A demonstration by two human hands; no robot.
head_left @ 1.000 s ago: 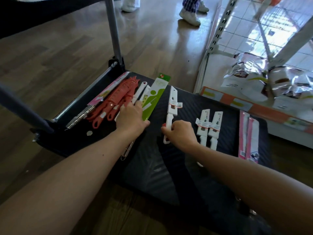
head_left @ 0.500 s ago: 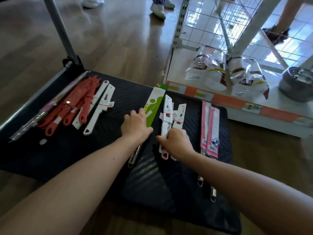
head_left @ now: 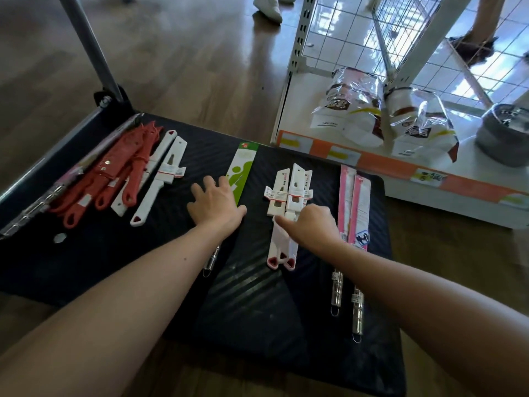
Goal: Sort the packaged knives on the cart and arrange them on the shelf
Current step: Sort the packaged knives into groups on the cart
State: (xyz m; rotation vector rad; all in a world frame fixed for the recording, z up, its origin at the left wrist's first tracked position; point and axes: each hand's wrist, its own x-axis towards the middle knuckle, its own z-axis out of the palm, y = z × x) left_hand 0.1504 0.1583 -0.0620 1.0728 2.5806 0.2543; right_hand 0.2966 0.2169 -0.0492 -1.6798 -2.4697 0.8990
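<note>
Rests left hand (head_left: 216, 204) flat, fingers spread, on the green-packaged knife (head_left: 242, 164) at the middle of the cart (head_left: 257, 296). Sets right hand (head_left: 312, 227), forefinger out and other fingers curled, on the handles of the white knives (head_left: 289, 187) bunched just past the cart's middle; cannot tell whether it grips them. Has red knives (head_left: 114, 170) lying at the cart's handle end, pink-packaged knives (head_left: 353, 202) toward its far end.

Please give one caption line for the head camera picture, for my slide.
Left hand rests on the green-packaged knife, right hand on the white knives, atop a black cart.
</note>
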